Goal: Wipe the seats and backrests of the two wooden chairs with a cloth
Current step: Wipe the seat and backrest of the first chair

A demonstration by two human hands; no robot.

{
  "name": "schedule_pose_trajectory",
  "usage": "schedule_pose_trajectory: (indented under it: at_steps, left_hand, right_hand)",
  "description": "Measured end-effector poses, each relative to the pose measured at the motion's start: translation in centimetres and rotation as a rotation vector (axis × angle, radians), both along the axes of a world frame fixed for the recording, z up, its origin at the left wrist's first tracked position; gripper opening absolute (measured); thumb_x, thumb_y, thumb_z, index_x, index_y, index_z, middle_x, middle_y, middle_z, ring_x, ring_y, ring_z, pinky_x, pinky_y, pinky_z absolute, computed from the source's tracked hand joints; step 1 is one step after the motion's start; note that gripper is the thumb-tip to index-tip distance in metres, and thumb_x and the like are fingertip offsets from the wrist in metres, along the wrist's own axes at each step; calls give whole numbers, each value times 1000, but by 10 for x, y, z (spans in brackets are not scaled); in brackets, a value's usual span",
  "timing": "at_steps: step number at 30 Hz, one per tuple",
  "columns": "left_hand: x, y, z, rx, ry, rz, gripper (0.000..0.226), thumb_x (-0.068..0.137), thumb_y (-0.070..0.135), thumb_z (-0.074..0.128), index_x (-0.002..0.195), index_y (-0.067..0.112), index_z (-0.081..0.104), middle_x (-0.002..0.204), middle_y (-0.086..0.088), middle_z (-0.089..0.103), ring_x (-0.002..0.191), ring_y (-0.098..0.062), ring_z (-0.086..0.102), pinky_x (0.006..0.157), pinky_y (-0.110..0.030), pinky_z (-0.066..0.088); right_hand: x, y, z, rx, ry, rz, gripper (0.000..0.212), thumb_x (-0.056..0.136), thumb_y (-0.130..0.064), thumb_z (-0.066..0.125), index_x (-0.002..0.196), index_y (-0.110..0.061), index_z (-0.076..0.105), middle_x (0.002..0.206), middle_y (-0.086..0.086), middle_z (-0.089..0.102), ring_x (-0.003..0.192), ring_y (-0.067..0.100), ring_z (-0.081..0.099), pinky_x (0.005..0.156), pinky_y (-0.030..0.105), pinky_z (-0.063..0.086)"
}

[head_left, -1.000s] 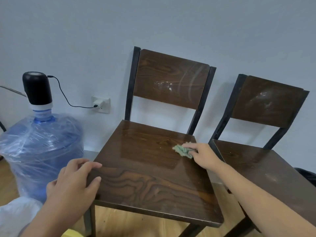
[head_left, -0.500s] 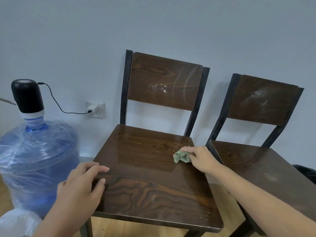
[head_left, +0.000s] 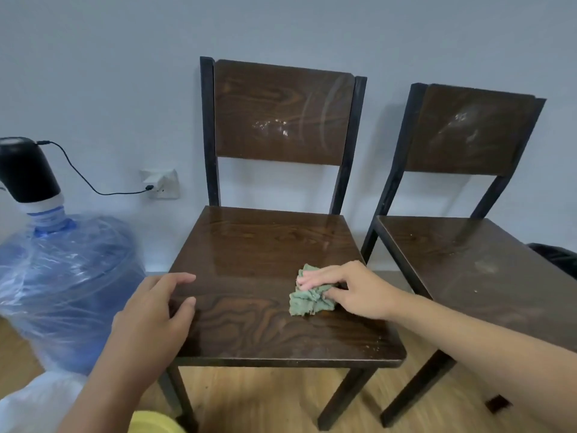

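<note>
**Mid-wipe on left chair seat, most of the job still open**

Right hand (head_left: 349, 289) is closed on the crumpled green cloth (head_left: 309, 298), pressing it on the left chair seat (head_left: 249, 245), right of centre. Left hand (head_left: 156, 310) lies open, fingers spread over the seat's front-left edge, bracing.

Risks, as I read it:
- Cloth is a small wad, so each pass covers little. Easy to miss the corners; specks show near the front-right corner.
- Left backrest (head_left: 281, 110) shows arc smears and white spots; a wet cloth may only spread them.
- Right chair (head_left: 468, 260) looks dusty on seat and backrest, apparently untouched.
- Pushing the backrest without bracing could shift the chair into the wall.
</note>
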State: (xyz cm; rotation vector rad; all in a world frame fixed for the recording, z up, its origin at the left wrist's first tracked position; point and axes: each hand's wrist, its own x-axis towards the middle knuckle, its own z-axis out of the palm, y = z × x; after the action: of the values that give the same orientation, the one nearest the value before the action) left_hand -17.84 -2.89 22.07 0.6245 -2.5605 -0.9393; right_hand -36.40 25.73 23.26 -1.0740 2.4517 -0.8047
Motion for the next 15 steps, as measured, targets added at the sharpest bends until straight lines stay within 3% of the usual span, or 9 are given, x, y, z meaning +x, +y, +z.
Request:
schedule_pose_trajectory:
  at_steps: [3, 8, 13, 15]
  left_hand:
    - [-7, 2, 6, -43, -40, -66, 35, 95, 33, 64, 130, 36, 61, 117, 13, 56, 103, -8, 57, 102, -53, 51]
    - [-11, 13, 26, -99, -64, -210, 37, 95, 38, 65, 132, 40, 58, 134, 14, 54, 121, -11, 56, 110, -49, 47]
    - [-24, 8, 37, -101, -54, -375, 41, 92, 44, 68, 131, 43, 57, 135, 22, 52, 124, -4, 54, 109, -33, 49]
    - [-38, -4, 48, -135, -61, -408, 42, 92, 46, 68, 132, 41, 57, 134, 23, 52, 124, -1, 52, 108, -25, 45]
  right_hand:
    - [36, 38, 8, 41, -57, 15, 51, 98, 7, 56, 118, -35, 76, 136, -22, 66, 134, -14, 48, 117, 17, 36]
    - [65, 81, 19, 73, -50, 14, 51, 97, 11, 56, 117, -31, 78, 133, -20, 68, 133, -11, 51, 116, 19, 41]
    - [72, 96, 37, 163, -82, 5, 47, 98, 6, 59, 111, -34, 80, 128, -23, 71, 128, -13, 55, 117, 19, 39]
    - [71, 95, 55, 170, -156, -47, 45, 100, 4, 57, 107, -33, 82, 122, -19, 75, 121, -7, 63, 110, 20, 48]
